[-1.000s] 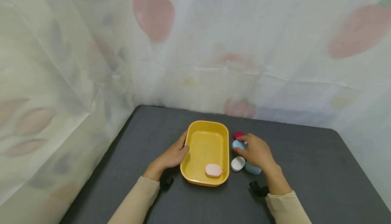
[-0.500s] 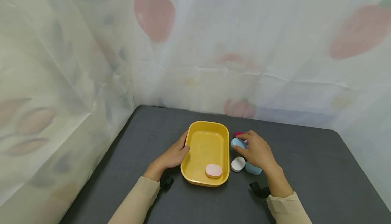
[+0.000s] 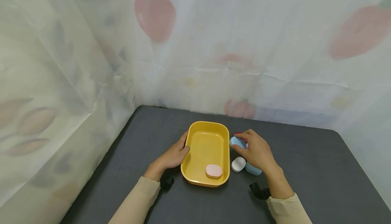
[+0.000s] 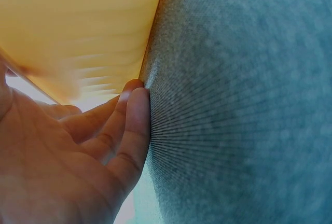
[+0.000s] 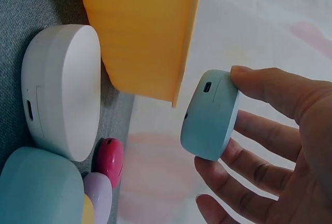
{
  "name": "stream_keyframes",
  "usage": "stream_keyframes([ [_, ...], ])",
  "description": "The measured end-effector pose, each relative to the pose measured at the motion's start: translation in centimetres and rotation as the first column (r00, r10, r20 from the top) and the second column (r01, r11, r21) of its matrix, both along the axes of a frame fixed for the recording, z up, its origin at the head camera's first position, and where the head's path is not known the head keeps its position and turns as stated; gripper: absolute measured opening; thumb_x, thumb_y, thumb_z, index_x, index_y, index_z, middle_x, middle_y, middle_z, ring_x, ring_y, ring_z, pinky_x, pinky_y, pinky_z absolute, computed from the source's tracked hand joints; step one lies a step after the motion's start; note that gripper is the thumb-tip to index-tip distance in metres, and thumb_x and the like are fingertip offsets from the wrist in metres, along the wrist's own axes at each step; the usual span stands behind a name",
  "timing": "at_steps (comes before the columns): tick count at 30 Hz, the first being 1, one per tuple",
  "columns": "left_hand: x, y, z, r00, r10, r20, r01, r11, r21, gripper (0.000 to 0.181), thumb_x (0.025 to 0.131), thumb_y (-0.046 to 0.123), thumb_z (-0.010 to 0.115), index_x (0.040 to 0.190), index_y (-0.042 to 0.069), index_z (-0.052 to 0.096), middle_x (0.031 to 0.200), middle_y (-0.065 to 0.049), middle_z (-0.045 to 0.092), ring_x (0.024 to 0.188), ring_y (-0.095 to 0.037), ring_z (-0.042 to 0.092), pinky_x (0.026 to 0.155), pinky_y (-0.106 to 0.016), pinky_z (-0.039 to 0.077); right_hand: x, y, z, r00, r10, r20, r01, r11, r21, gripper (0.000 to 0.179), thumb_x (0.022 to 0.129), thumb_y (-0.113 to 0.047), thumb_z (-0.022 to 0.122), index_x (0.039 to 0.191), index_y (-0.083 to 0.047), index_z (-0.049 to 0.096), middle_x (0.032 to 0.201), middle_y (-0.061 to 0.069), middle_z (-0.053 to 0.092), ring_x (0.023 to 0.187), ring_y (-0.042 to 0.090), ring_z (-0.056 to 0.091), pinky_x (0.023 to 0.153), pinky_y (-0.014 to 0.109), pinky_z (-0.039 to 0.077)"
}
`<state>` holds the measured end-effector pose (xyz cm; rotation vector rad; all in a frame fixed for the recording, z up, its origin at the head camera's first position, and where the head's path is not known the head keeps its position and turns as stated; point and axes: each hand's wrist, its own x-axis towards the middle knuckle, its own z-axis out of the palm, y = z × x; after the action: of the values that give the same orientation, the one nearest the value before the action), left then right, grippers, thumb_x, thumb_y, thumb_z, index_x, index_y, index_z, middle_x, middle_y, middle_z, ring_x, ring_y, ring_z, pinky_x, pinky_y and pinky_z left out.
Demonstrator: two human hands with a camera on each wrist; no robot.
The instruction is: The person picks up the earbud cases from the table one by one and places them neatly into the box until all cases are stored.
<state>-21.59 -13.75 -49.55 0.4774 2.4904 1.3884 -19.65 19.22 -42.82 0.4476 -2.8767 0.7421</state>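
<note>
My left hand [image 3: 171, 154] grips the left wall of a yellow plastic tray [image 3: 206, 146], thumb over the rim and fingers along the outside. In the tray's near end lies a pale pink rounded case [image 3: 213, 171]. Beyond the tray's right rim, my right hand [image 3: 258, 151] pinches a light blue earbud charging case [image 5: 210, 115] between thumb and fingertips. The right wrist view shows a small port on its end, and it is held up off the table, close to the tray's rim.
Right of the tray stand a white case [image 3: 238, 164], a darker blue case [image 3: 253, 169], a magenta case [image 5: 110, 162], a lavender case [image 5: 98, 195] and a yellow piece [image 5: 87, 211]. Printed curtains [image 3: 195, 47] border the grey table [image 3: 305, 169].
My right hand has shifted the light blue case slightly left and away from me, closer to the tray's rim. The left hand and tray stay almost still.
</note>
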Motion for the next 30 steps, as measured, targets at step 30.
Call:
stream_keyframes([
  [30,0.0,0.0,0.0,1.000,-0.018,-0.016,0.018,1.000,0.011,0.068,0.111,0.019,0.037,0.169,0.022,0.001,0.174,-0.005,0.013,0.150,-0.025,0.037,0.116,-0.048,0.034,0.5,-1.7,-0.1,0.995,0.076,-0.069,-0.081,0.994,-0.072,0.046,0.093,-0.037,0.078,0.132,-0.013,0.072,0.121,0.004,0.065,0.096,0.019,0.062,0.075,0.034,0.049],
])
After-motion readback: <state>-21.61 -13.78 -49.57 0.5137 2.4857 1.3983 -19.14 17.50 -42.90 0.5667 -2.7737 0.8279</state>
